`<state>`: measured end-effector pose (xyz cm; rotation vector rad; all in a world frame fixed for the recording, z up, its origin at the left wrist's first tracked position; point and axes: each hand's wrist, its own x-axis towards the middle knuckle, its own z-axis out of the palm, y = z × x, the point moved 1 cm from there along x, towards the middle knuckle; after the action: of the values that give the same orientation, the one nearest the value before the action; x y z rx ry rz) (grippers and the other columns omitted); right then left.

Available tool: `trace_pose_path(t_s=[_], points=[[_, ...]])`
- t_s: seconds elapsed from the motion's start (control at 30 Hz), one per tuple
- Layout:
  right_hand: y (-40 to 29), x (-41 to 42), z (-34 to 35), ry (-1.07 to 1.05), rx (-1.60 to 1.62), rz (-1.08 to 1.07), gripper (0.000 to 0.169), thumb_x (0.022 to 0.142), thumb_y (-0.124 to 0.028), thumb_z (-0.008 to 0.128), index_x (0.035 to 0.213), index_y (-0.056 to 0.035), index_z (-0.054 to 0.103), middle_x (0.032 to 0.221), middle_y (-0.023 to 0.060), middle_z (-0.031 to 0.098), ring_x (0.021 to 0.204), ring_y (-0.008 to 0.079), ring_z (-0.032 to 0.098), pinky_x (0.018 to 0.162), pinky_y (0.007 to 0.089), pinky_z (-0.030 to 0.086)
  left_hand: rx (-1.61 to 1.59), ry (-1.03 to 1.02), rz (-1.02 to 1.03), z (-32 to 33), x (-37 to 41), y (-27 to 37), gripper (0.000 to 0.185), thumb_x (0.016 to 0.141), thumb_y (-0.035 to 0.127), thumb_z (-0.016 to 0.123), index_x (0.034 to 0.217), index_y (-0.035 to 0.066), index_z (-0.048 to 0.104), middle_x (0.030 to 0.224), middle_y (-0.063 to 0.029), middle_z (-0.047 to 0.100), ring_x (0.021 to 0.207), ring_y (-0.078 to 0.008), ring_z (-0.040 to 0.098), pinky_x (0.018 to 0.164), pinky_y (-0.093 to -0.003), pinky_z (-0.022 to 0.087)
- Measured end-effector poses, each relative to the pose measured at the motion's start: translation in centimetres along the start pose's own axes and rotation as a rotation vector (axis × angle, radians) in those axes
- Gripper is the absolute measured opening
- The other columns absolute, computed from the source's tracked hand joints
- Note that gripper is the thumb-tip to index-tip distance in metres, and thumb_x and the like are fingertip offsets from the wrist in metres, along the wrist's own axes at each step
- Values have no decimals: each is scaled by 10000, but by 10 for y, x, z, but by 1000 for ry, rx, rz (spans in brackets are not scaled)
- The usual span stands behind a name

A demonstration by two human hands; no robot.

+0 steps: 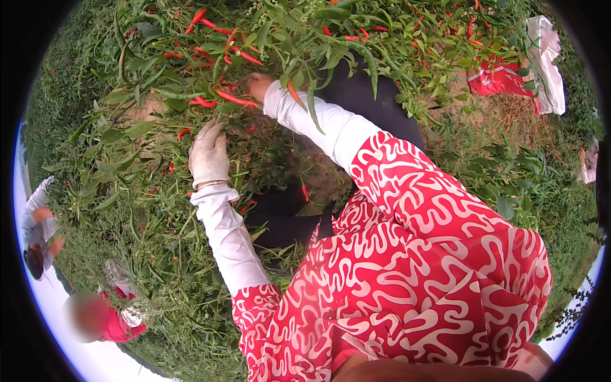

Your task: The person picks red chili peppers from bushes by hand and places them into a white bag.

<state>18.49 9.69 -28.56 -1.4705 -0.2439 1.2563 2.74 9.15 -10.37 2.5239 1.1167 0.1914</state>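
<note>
My left hand (208,152), in a pale work glove, reaches into the leaves of a chili pepper plant (138,129). Its fingertips bend down out of sight beside the stems, so what they touch is unclear. Farther up is my right hand (259,86), which looks bare, among ripe chilies with its fingers partly hidden. A long red chili pepper (237,99) lies right by it, and whether the fingers grip it does not show. More red chilies (246,56) hang above. Over my right sleeve dangle an orange chili (296,97) and a green chili (312,107).
A red bag (499,79) and a white sack (546,64) lie at upper right. Two other people are among the plants at left, one in a red top (121,324), another in light clothing (40,224). My dark-clothed leg (363,95) extends between the plants.
</note>
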Motion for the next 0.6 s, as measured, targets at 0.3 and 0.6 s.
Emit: trace_pose_path(t_s=[0.3,0.6], points=[[-37,-15,40,-100,440,-144,210,681,-129,616,849,-8,579,783,51,599,720,128,540,671,257,408,-30,32,-4,2,-6,-8,178,744,150,508,888,94,596,1021,-60,543,932,-234,513,788,-315,406],[-14,5,30,-59,529,-344,214,723,-136,564,871,18,558,759,74,600,700,130,546,626,266,417,-33,7,30,0,-2,-3,175,746,130,503,888,83,595,1016,-77,544,938,-236,510,787,-309,405]])
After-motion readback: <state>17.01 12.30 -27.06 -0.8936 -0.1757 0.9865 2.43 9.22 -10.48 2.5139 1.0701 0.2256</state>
